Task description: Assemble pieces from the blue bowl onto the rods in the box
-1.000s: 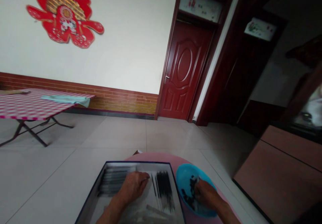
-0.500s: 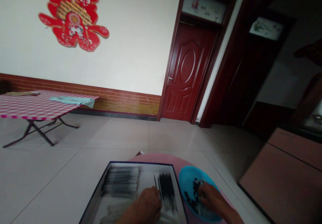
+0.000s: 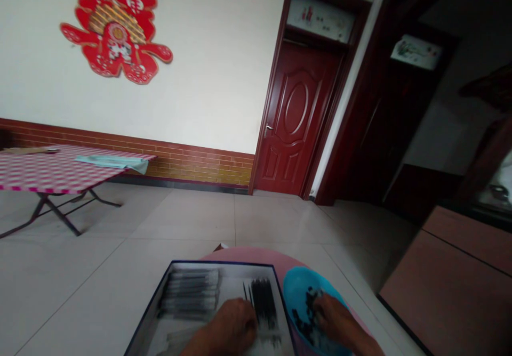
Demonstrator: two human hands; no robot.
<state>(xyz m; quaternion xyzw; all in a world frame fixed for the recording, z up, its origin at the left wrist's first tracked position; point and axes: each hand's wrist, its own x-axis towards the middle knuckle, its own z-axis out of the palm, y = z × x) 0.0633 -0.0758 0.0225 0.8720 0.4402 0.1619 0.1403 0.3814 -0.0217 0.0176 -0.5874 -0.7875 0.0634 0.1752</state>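
Observation:
A shallow white box with a dark blue rim [image 3: 224, 263] rests on a pink round table. Inside it, clear and dark sticks [image 3: 190, 292] lie in a stack at the left, and a bundle of thin black rods [image 3: 263, 300] lies at the right. My left hand [image 3: 236, 324] is closed over the box beside the black rods; what its fingers hold is blurred. In the blue bowl [image 3: 300, 278], right of the box, are small black and clear pieces [image 3: 304, 324]. My right hand [image 3: 334, 316] reaches in among them, fingers closed, their contents hidden.
The pink tabletop [image 3: 264, 255] shows behind the box. A folding table with a checked cloth [image 3: 52, 169] stands at the far left, a light blue cloth [image 3: 114, 161] on it. At the right is a pinkish cabinet [image 3: 460, 286]. A red door [image 3: 298, 116] is behind.
My left hand has shifted slightly within the box beside the black rods. My right hand stays in the bowl. The view has moved a little.

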